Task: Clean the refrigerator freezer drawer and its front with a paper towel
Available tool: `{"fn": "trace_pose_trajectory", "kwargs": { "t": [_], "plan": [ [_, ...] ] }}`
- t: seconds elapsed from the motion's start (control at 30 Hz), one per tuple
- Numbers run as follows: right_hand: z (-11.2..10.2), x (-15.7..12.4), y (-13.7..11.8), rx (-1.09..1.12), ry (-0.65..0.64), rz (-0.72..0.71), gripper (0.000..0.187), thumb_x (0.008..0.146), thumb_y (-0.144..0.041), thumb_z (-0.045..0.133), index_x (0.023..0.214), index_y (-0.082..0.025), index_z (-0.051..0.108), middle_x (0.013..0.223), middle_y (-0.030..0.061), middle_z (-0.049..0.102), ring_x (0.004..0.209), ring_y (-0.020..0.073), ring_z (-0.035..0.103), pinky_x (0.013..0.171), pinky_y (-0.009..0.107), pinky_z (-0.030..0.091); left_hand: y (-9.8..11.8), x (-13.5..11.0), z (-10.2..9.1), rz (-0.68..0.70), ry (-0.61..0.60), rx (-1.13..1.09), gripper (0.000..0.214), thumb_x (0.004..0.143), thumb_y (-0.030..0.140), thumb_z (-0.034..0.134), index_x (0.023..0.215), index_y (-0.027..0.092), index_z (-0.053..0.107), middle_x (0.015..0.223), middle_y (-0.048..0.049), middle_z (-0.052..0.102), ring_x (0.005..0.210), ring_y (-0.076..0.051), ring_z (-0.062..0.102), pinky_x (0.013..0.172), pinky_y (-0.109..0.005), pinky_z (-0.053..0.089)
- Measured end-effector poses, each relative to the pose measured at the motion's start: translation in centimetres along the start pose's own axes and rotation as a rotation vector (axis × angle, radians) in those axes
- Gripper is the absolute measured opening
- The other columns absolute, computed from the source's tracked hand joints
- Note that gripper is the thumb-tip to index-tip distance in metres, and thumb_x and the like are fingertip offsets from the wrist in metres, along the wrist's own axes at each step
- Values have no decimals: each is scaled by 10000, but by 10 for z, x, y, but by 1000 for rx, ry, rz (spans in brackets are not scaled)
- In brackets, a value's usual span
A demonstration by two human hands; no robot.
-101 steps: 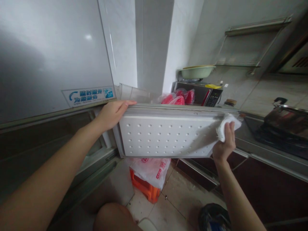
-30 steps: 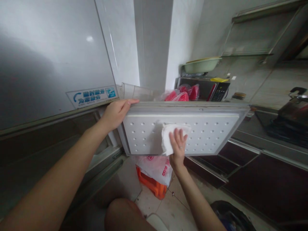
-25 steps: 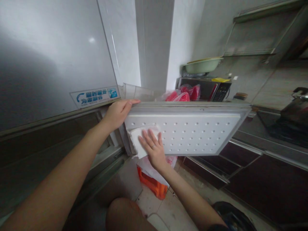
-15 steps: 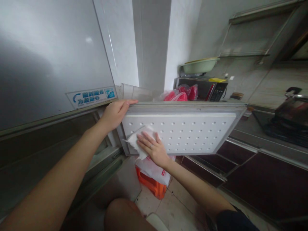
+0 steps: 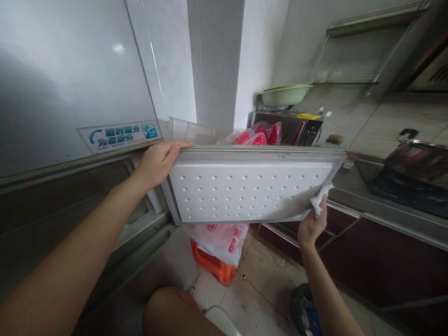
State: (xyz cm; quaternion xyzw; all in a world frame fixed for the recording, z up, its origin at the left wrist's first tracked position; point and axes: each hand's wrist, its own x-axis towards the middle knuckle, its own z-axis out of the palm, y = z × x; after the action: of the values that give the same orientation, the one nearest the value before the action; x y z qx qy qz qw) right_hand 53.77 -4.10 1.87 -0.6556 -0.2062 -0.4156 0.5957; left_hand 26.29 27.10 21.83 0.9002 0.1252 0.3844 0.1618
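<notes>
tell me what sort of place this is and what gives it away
Probably a home kitchen. A shiny metal pot sits on a black cooktop, a dark microwave oven with a red handle stands below a pale green round basin, and a refrigerator door with white dimpled lining hangs open.

white dimpled door panel [image 5: 245, 192], white cloth [image 5: 320, 199]
</notes>
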Motion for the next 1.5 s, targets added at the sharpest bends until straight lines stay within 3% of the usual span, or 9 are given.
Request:
{"fn": "trace_pose_trajectory", "kwargs": {
  "t": [0.2,0.37,0.47,0.67,0.87,1.0,1.2,1.33,1.5],
  "plan": [
    [23,-36,-29,51,-47,-7,462,975,-221,350,1428,-187,433,1538,98,370,1435,237,307,1181,523,207,0,-2,0,1,-4,14,498,950,355,297,1186,117,665,1238,-92,668,1177,-222,597,1037,-373,412],
    [52,-86,-63,102,-263,-199,551,957,-98,313,1453,-333,367,1585,21,267,1472,251,196,1153,635,152,1,-1,0,3,-3,22,502,941,340,299,1176,107,677,1227,-99,673,1159,-251,607,1027,-389,428],
    [73,-118,-85,114,-412,-369,611,953,-41,309,1467,-370,315,1590,0,250,1472,224,195,1168,603,153,0,0,0,7,4,24,493,940,344,295,1153,150,695,1219,-77,680,1163,-260,608,1037,-403,432],
    [111,-166,-139,172,-685,-619,500,976,-82,327,1431,-267,426,1485,59,465,1465,191,211,1183,523,197,1,0,1,9,8,12,488,935,350,298,1140,152,695,1214,-69,684,1157,-233,615,1051,-378,425],
    [126,-171,-169,145,-882,-764,419,986,-169,391,1390,-232,481,1485,31,462,1485,186,106,1187,523,199,2,0,0,29,13,-17,502,935,357,302,1136,114,692,1209,-117,680,1170,-241,607,1053,-379,420],
    [108,-150,-146,190,-853,-776,408,998,-160,336,1353,-236,521,1436,45,526,1472,180,183,1179,532,221,2,0,0,14,5,-13,498,936,365,303,1138,133,694,1209,-103,683,1161,-247,612,1044,-374,426],
    [40,-97,-55,42,-693,-618,470,990,-154,356,1437,-286,411,1461,89,492,1439,228,293,1157,598,205,3,-1,0,-3,-6,-1,488,947,351,298,1164,128,675,1239,-71,669,1165,-228,600,1041,-388,418],
    [-2,-64,-5,-8,-455,-376,456,945,-226,503,1391,-312,478,1535,81,382,1423,283,326,1149,620,196,2,-1,1,0,-1,0,495,954,351,301,1181,108,667,1241,-81,667,1166,-230,599,1037,-375,415],
    [-17,-40,10,23,-163,10,404,923,-252,493,1315,-195,578,1473,128,470,1367,280,428,1135,538,301,1,-1,2,-2,7,9,500,948,350,300,1183,100,663,1242,-91,664,1155,-246,604,1027,-402,422]
  ]
}}
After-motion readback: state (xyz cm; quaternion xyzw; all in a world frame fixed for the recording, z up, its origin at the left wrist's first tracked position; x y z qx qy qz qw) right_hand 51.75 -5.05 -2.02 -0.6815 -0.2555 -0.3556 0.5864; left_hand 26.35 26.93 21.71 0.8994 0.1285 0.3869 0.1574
